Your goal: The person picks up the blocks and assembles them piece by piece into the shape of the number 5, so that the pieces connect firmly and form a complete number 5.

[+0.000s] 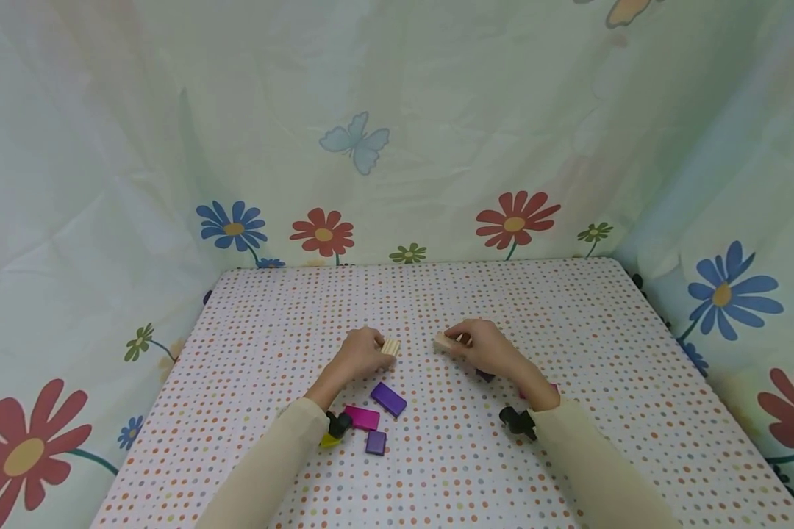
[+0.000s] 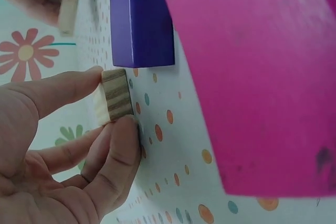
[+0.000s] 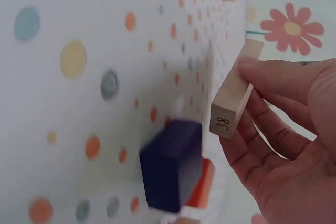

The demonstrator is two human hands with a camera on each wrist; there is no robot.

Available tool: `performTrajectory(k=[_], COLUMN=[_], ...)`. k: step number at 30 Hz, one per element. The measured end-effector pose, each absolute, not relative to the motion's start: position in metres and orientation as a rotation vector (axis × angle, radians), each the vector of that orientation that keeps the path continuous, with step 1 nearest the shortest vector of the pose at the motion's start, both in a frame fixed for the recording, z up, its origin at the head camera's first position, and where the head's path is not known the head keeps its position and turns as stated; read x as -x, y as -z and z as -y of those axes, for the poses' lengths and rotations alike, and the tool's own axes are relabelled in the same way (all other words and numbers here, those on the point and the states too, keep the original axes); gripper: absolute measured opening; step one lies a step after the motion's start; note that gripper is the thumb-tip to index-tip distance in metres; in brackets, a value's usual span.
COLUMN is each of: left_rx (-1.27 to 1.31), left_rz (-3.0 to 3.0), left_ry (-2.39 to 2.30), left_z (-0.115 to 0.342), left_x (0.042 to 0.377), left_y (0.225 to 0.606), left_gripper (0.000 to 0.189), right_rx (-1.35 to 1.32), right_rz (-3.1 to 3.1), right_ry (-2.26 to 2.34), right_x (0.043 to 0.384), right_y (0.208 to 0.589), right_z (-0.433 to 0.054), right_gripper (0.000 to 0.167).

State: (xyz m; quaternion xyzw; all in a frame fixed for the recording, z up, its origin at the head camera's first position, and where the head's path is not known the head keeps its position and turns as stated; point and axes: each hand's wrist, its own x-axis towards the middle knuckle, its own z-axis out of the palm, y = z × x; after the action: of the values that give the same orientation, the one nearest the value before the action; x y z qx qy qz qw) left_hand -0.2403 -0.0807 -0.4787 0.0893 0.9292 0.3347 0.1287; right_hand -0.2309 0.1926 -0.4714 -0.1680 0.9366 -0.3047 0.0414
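My left hand [image 1: 359,353] pinches a small striped wooden block [image 1: 391,347] between thumb and fingers, at the middle of the table. In the left wrist view that wooden block [image 2: 116,96] sits low at the dotted surface, close to the end of a purple block [image 2: 142,24]. Across a short gap, my right hand [image 1: 488,347] grips a pale wooden block [image 1: 444,342]. The right wrist view shows its end marked 38 on the wooden block [image 3: 224,121], held tilted above the table. A dark blue block [image 3: 173,166] and an orange block [image 3: 203,184] lie beneath that hand.
On the dotted table [image 1: 291,308], a magenta block [image 1: 362,418], a small purple block [image 1: 376,442] and a yellow piece [image 1: 329,441] lie near the left forearm. The right wrist partly covers another pink piece [image 1: 522,394]. Flowered curtain [image 1: 410,184] surrounds the table.
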Motion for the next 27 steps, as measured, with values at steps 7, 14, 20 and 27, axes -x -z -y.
performTrajectory(k=[7, 14, 20, 27], left_rx=[-0.231, -0.201, -0.194, -0.242], left_rz=[-2.727, -2.630, -2.569, -2.413], left_ry=[-0.989, -1.034, -1.089, -1.214], left_z=[0.080, 0.082, 0.088, 0.101], left_x=[0.240, 0.240, 0.243, 0.249], left_y=[0.479, 0.476, 0.476, 0.478], left_gripper=[0.040, 0.040, 0.027, 0.043], right_rx=[0.516, 0.424, 0.211, 0.082], right_rz=[-2.821, -2.834, -2.788, -2.758], right_ry=[0.917, 0.971, 1.199, 1.210], right_x=[0.234, 0.230, 0.223, 0.217], right_y=[0.483, 0.486, 0.476, 0.471], right_z=[-0.182, -0.183, -0.197, -0.203], right_gripper=[0.031, 0.040, 0.040, 0.036])
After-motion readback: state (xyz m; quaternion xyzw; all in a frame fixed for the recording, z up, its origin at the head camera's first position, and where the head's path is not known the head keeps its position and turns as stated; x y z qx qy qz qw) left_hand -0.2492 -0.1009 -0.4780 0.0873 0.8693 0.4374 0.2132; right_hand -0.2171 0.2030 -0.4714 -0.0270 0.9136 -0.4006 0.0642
